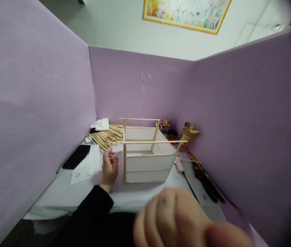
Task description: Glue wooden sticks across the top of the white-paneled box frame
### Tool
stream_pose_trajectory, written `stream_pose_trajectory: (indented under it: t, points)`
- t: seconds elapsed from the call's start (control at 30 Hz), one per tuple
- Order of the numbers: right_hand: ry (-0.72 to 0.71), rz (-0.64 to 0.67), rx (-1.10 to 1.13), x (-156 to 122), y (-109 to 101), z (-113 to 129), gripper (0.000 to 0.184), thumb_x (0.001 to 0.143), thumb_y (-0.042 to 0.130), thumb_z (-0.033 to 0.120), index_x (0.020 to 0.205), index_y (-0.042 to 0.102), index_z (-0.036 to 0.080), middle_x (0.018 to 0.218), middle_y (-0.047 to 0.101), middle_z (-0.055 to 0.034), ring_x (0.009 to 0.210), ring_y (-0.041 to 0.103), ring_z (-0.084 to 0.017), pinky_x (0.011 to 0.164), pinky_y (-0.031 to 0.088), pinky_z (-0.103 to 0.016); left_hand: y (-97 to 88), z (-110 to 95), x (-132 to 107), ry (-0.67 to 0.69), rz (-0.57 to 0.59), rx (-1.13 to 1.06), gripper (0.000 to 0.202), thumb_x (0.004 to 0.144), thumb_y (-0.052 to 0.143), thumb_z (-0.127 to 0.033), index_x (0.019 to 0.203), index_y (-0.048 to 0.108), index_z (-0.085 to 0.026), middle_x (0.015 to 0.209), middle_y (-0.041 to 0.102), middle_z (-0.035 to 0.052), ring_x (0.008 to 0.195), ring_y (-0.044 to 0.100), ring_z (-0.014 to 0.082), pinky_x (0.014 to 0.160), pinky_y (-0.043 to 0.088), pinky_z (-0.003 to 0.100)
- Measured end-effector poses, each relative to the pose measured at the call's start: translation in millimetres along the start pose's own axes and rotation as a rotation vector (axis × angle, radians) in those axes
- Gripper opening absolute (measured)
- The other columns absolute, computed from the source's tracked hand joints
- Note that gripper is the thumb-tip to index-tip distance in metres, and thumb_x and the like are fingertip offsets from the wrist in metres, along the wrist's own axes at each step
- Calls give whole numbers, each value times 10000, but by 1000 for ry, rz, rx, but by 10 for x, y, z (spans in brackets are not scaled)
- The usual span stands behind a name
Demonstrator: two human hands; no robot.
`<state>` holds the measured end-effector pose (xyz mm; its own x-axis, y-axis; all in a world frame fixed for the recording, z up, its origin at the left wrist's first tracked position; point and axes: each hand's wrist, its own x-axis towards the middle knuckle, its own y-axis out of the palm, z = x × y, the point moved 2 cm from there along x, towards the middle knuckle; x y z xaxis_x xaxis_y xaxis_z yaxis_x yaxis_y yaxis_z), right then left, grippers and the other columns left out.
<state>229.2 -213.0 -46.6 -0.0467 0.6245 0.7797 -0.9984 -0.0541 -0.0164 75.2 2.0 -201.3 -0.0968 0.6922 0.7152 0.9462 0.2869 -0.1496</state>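
Observation:
My left hand [110,168] is closed in a pinch on a thin wooden stick [118,153], left of a box-like model frame [148,164]. The model has wooden stick edges and white panels, an open top, and bars raised over its front and back. Close to the camera, my right hand [173,216] looms large and blurred, its fingers curled in. Whatever it holds, if anything, is hidden from view.
Behind my left hand lies a pile of wooden sticks [109,136]. A black phone-like slab [77,156] and white paper [87,166] are at left. On the right are a pink corded glue-gun-like tool [178,165], dark-handled tools [207,183] and a brown cup [186,135]. Purple walls enclose three sides.

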Motion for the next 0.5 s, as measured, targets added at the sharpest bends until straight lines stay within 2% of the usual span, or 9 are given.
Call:
stream_pose_trajectory:
  t: [0.07, 0.13, 0.17, 0.23, 0.3, 0.4, 0.5]
  points:
    - [89, -119, -135, 131, 34, -225, 371, 982, 549, 434, 695, 689, 245, 644, 590, -9, 667, 583, -141, 664, 495, -307, 0, -8, -11, -10, -4, -8, 418, 979, 497, -408, 1319, 454, -168, 1054, 577, 76, 650, 534, 114, 591, 491, 260]
    - [218, -243, -264, 189, 32, -475, 136, 915, 645, 309, 864, 756, 250, 917, 682, -71, 825, 624, -174, 699, 516, -310, 2, -18, -25, -15, -2, -8, 406, 986, 490, -403, 1319, 452, -174, 1054, 582, 74, 654, 544, 116, 607, 500, 269]
    - [288, -266, -255, 193, 30, -595, 130, 896, 657, 293, 946, 772, 258, 1079, 683, -98, 857, 634, -179, 690, 524, -306, 3, -22, -32, -17, 1, -6, 400, 988, 486, -400, 1318, 452, -176, 1054, 584, 73, 661, 552, 119, 620, 507, 275]
    - [419, -259, -109, 179, 41, -801, 212, 878, 663, 312, 1053, 777, 276, 1361, 590, -128, 828, 654, -164, 632, 529, -293, 5, -23, -43, -26, 9, 1, 393, 990, 484, -399, 1314, 456, -177, 1048, 587, 72, 676, 568, 125, 638, 517, 285]
    - [509, -242, 99, 176, 71, -927, 250, 841, 689, 324, 1069, 785, 285, 1518, 465, -126, 781, 669, -144, 573, 517, -272, 4, -15, -51, -42, 14, -1, 407, 989, 481, -408, 1320, 450, -173, 1051, 586, 76, 689, 580, 131, 648, 525, 292]
    - [583, -258, 335, 245, 127, -973, 255, 730, 736, 262, 973, 814, 265, 1590, 381, -107, 799, 696, -151, 529, 492, -233, 5, 10, -62, -77, 25, -20, 437, 988, 471, -432, 1336, 439, -170, 1069, 584, 82, 702, 589, 135, 665, 535, 302]
    - [645, -292, 438, 358, 161, -953, 271, 625, 735, 199, 878, 827, 232, 1572, 406, -109, 769, 697, -136, 509, 469, -204, 17, 31, -76, -104, 40, -24, 432, 988, 467, -433, 1334, 447, -176, 1069, 593, 79, 705, 590, 139, 678, 540, 312]
